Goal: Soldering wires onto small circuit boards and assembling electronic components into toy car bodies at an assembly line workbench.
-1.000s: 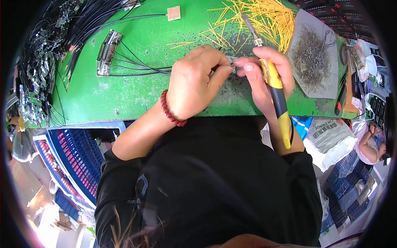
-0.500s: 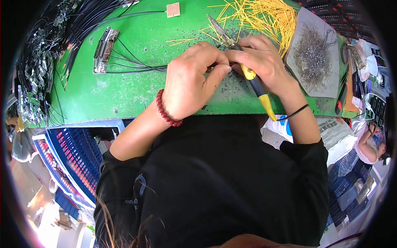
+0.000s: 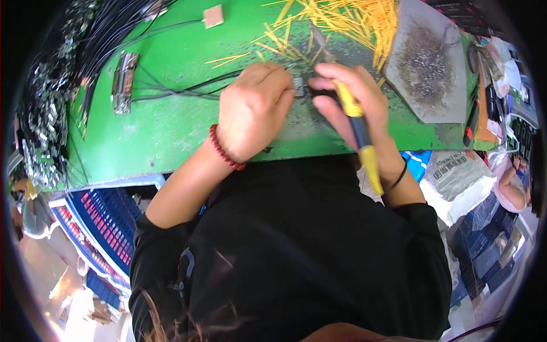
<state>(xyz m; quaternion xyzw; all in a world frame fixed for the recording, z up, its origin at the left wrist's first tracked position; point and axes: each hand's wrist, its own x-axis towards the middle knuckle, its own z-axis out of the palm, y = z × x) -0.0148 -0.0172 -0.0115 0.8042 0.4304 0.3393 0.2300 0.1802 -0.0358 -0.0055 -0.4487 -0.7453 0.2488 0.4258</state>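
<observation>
My left hand (image 3: 253,108), with a red bead bracelet at the wrist, rests on the green table (image 3: 165,125) and pinches a small grey metal part (image 3: 298,86) joined to thin black wires (image 3: 188,90). My right hand (image 3: 353,100) grips pliers with yellow and dark blue handles (image 3: 359,137); their metal jaws (image 3: 320,44) point up toward the yellow pieces. The two hands almost touch at the small part.
A heap of thin yellow strips (image 3: 347,23) lies at the table's far edge. To the right sits a grey sheet with a pile of small metal bits (image 3: 424,62). A metal connector block (image 3: 122,82) and bundles of black cables (image 3: 85,34) lie left. Blue crates (image 3: 102,233) stand below the table.
My right hand has turned so the pliers' handles again point down toward my body, and the jaws have shifted slightly right. My left hand stays on the small part.
</observation>
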